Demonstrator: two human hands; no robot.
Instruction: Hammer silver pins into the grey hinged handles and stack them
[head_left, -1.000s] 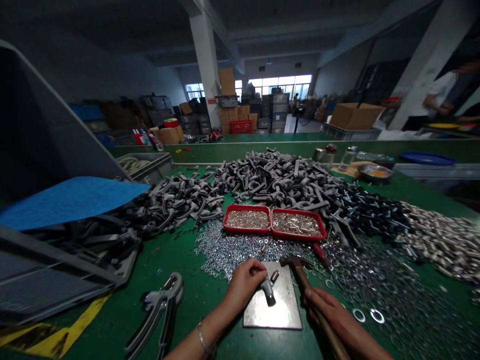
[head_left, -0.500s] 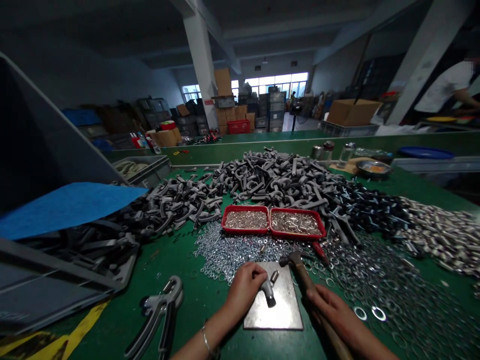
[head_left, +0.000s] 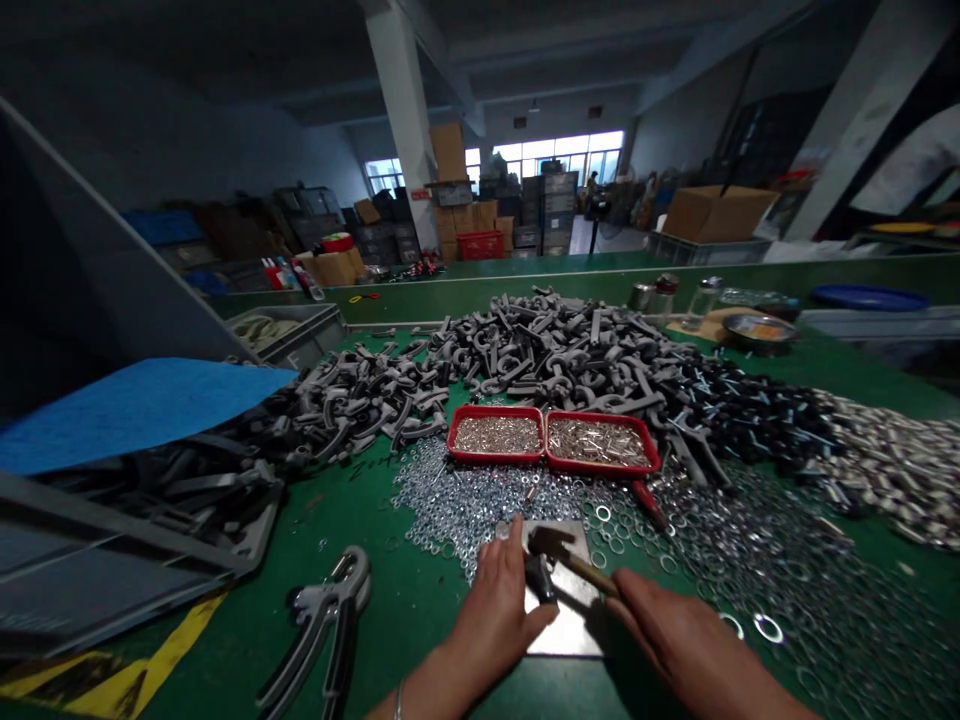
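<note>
My left hand [head_left: 495, 620] pinches a dark grey cast fitting [head_left: 540, 578] upright on a steel plate [head_left: 568, 632]. My right hand [head_left: 694, 635] grips the wooden handle of a hammer [head_left: 585, 572], and its steel head sits right above the fitting, touching it or very close. The small metal sleeve seen earlier beside the fitting is hidden here. Loose steel washers [head_left: 480, 505] spread behind the plate and to its right. A grey plier-shaped fitting [head_left: 319, 625] lies on the green bench to the left of my left hand.
Behind the washers stands a red two-compartment tray [head_left: 496, 415] of small metal parts, backed by a large heap of grey fittings [head_left: 555, 345]. A blue sheet [head_left: 131, 415] and a grey crate [head_left: 90, 530] fill the left. A co-worker's white sleeve [head_left: 919, 165] shows at top right.
The hammer has swung left from beside the plate, and its head now lies over the fitting. Both hands have shifted lower and closer together, and the view has tilted slightly.
</note>
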